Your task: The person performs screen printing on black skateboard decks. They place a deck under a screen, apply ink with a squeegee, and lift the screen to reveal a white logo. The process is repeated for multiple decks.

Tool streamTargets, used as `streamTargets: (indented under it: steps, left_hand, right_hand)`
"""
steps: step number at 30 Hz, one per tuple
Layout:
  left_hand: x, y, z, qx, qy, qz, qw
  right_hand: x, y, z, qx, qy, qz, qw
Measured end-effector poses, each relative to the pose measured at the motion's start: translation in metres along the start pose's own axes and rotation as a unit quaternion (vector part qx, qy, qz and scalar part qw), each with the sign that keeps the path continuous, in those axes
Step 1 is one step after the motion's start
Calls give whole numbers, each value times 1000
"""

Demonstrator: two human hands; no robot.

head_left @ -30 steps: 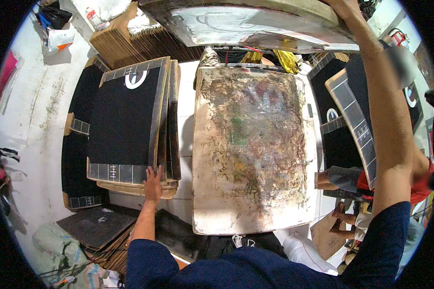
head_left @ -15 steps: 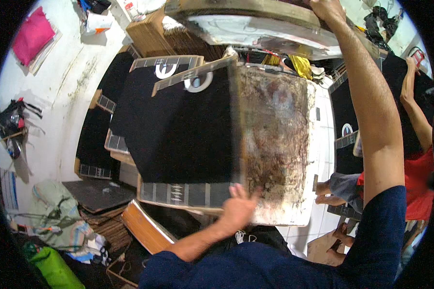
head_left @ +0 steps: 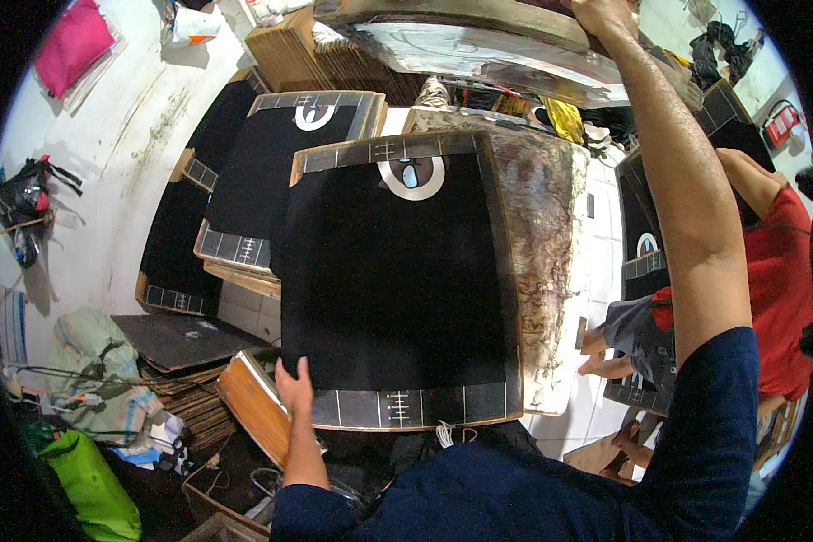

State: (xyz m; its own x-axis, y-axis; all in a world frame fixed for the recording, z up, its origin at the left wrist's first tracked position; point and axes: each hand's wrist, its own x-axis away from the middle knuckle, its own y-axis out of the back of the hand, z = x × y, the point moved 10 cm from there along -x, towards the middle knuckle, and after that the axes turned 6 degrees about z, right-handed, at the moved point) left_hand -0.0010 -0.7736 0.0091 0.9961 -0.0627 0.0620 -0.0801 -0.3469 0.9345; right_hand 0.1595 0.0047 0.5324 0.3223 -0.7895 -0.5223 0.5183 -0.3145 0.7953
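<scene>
In front of me a flat board (head_left: 388,411) with a gridded margin is covered by black fabric (head_left: 393,289). The fabric bears a white ring print (head_left: 436,178) near its far edge. The board lies over a stained work table (head_left: 551,244), which shows along the right. My left hand (head_left: 294,390) touches the board's near left edge, fingers stretched out. At the top, my raised right hand (head_left: 605,18) grips the edge of a tilted-up screen-printing frame (head_left: 506,59) with a whitish underside.
Other fabric-covered boards (head_left: 253,181) are stacked left of mine. Dark panels (head_left: 185,339) and an orange-brown wooden piece (head_left: 255,397) lie near my left. A green bag (head_left: 90,488) sits lower left. At right, a person in a red shirt (head_left: 777,298) is close to more boards.
The black-covered board has shifted right over the stained table, off the neighbouring stack. My left hand went from its near right corner to its near left edge. My right hand still holds the frame up.
</scene>
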Motion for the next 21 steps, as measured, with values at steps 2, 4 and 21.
streamTargets:
  steps: [2,4,21]
  left_hand:
    - [-15,4,22,45,54,28,997]
    - [-14,20,18,37,74,-36,996]
    - [-37,-51,-174,86,-162,139,973]
  right_hand:
    - [0,-2,2,-7,8,13,1000]
    - [-1,0,2,-18,8,10,1000]
    - [-15,-5,2,-36,9,36,999]
